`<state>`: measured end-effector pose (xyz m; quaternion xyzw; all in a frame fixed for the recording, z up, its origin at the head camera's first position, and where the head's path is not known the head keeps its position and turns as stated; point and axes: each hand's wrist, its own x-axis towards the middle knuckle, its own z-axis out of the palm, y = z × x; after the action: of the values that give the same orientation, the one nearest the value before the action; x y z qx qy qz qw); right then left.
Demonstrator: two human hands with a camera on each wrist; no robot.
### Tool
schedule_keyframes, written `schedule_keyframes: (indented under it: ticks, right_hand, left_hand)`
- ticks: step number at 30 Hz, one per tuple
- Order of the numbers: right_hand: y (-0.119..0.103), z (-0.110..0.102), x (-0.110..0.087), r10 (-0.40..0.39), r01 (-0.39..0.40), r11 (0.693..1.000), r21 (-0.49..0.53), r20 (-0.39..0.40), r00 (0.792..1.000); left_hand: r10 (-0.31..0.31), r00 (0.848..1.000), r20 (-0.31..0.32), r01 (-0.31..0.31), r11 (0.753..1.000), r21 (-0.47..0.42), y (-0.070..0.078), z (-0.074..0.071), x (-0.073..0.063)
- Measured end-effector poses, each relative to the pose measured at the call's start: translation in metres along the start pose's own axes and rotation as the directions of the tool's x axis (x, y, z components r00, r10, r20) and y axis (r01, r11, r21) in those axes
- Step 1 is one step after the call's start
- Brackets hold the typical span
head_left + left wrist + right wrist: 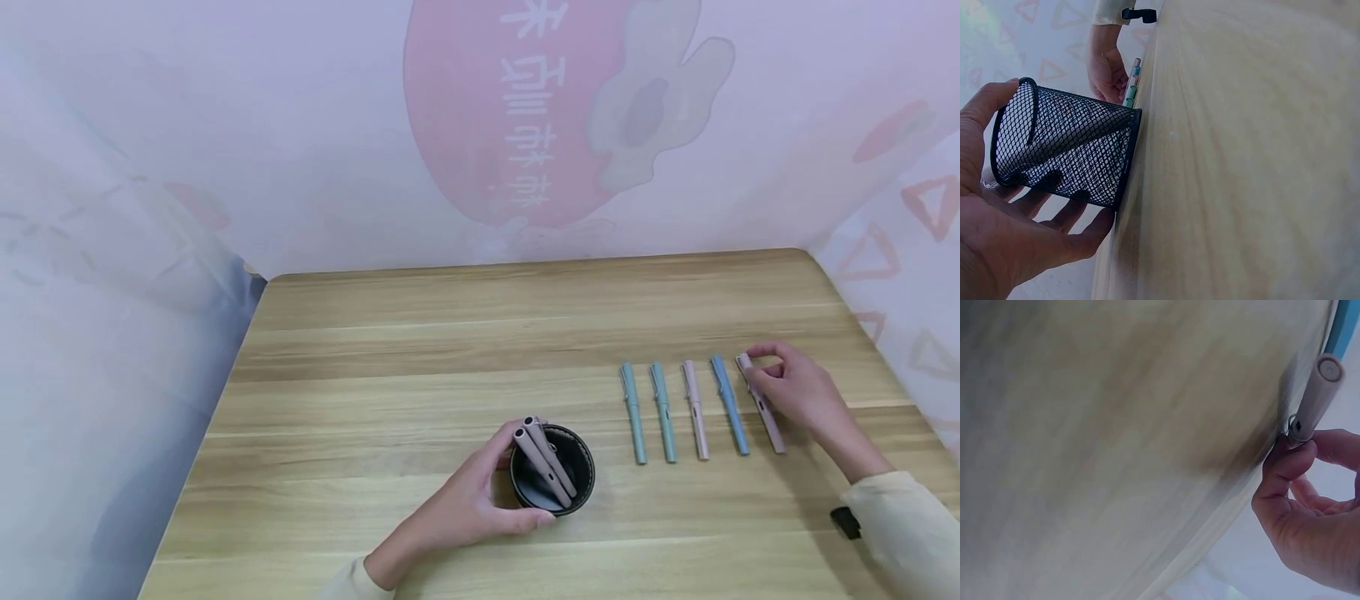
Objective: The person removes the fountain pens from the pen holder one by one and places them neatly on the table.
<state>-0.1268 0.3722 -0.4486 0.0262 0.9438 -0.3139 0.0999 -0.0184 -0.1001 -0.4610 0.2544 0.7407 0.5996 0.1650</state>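
My left hand point(483, 492) curls round a black mesh pen holder point(591, 475) on the table, thumb on its near side. In the left wrist view the holder point(1063, 144) has the fingers along its wall and base. Two taupe pens point(542, 467) lean inside it. On the right, my right hand point(798, 387) pinches the clip end of a pale mauve pen point(767, 417), the rightmost of a row. The right wrist view has thumb and forefinger at this pen point(1317, 400), close to the tabletop.
Left of the pinched pen lie a blue pen point(730, 404), a pink pen point(696, 408) and two teal pens point(663, 412), side by side. The wooden table point(375, 358) meets a printed pale backdrop point(322, 150) at its far edge. A black strap piece point(845, 523) sits by the right sleeve.
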Motion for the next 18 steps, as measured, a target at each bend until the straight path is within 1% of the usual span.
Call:
schedule_keyframes:
  ticks: [4, 10, 18]
  right_hand:
    - [0.0024, -0.0001, 0.0009, 0.008, -0.008, 1.000, 0.001, -0.001, 1.000]
    - [0.0039, 0.0005, 0.0024, 0.003, -0.003, 1.000, -0.018, -0.020, 1.000]
    - [0.0019, 0.0010, 0.0025, 0.023, -0.023, 1.000, -0.014, -0.018, 1.000]
  left_hand:
    - [-0.007, 1.000, -0.003, 0.007, 1.000, -0.005, 0.0006, 0.0009, -0.0002]
    - [-0.041, 0.999, -0.005, 0.041, 0.999, -0.026, 0.0022, 0.0015, -0.0022]
    - [-0.042, 0.999, -0.006, 0.041, 0.999, -0.025, 0.0024, 0.0012, -0.0017]
